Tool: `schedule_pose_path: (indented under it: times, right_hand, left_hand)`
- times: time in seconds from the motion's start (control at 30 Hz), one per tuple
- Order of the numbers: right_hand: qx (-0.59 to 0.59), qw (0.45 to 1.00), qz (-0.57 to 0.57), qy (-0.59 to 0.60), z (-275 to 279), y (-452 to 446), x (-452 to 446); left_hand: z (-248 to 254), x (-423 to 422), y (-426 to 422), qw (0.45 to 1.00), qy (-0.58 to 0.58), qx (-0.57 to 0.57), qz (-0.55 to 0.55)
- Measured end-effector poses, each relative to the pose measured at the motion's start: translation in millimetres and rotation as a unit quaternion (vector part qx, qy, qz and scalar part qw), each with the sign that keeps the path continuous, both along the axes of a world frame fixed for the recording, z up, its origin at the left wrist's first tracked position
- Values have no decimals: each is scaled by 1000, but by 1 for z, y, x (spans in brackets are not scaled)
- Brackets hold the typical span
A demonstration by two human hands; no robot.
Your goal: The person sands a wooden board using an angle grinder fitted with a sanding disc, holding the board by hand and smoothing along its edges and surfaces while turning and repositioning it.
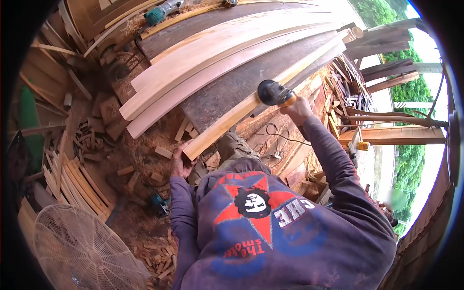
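Observation:
My right hand [298,110] is closed round the back of an orange-and-metal power tool with a round black disc [276,94]. The disc rests at the long edge of a narrow wooden board [227,121], about midway along it. At the board's near end, my left hand [181,162] grips it from the side and below, with some fingers hidden. The board lies slanted along the edge of a dark workbench [212,99].
Several long curved planks [193,72] lie across the bench, with a teal power tool [154,15] beyond them. A white fan [92,251] stands at lower left. Wood offcuts [89,137] and shavings cover the floor. A cable [278,133] loops beside the bench.

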State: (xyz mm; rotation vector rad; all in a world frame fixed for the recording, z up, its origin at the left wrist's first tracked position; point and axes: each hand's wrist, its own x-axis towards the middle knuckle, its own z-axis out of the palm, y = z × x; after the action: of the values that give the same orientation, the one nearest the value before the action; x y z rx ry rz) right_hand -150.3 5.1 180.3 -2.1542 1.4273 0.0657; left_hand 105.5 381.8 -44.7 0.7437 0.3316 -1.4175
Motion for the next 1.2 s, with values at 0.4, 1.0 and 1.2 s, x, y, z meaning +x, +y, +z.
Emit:
schedule_pose_path:
  times: [0.4,1.0,1.2]
  right_hand:
    - [80,991,108,-4,-17,106,57]
    - [23,999,-22,32,11,-136,-53]
    - [-16,996,-85,-22,2,-279,-109]
  left_hand:
    - [1,1,0,1000,25,1,2]
    - [45,-9,-60,902,-124,401,98]
    - [61,-19,-88,786,-287,522,165]
